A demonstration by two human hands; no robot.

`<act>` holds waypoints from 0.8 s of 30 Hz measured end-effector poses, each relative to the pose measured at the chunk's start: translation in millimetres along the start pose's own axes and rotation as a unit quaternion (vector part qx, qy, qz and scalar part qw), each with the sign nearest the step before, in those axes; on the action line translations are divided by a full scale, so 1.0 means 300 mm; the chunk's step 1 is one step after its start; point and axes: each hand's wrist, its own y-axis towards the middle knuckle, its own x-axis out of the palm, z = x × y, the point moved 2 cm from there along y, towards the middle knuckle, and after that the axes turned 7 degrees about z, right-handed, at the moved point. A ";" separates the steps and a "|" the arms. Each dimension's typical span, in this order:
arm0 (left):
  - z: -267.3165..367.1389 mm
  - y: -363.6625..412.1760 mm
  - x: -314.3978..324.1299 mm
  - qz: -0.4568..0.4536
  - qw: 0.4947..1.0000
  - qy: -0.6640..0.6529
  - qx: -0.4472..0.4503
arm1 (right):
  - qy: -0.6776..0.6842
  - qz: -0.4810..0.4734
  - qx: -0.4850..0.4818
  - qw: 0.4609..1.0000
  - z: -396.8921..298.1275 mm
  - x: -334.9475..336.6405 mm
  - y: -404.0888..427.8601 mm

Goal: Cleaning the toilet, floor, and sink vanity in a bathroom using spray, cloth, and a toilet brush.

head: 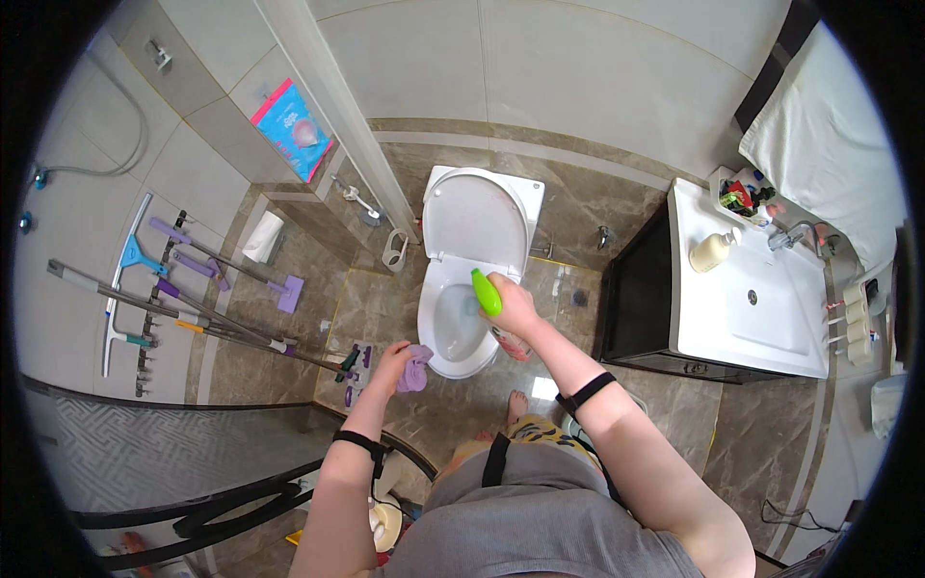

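Observation:
My right hand (512,307) grips a spray bottle with a bright green head (487,292), held over the right side of the toilet bowl (455,325). Below my fist part of the bottle's printed body (512,342) shows. Its nozzle points away from me. A crumpled purple cloth (414,369) is in my left hand (391,367), just left of the bowl's front rim. The toilet lid (477,217) stands raised against the cistern, and the white seat ring is around the open bowl.
A black vanity with a white basin (777,325) stands to the right, bearing a pump bottle (714,250). Mops and squeegees (132,253) hang on the left wall. A toilet brush (370,215) and its holder (394,250) are left of the toilet. A blue-and-pink packet (295,131) hangs above.

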 end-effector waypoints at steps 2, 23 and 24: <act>0.039 0.015 0.050 -0.042 0.999 0.019 -0.008 | -0.005 0.034 0.056 0.998 0.021 -0.012 0.039; -0.043 0.115 0.054 0.025 0.998 -0.011 -0.061 | 0.050 0.029 0.063 0.996 0.150 0.121 0.186; -0.046 0.127 0.048 0.024 0.998 -0.014 -0.065 | 0.056 0.008 0.070 0.996 0.133 0.151 0.197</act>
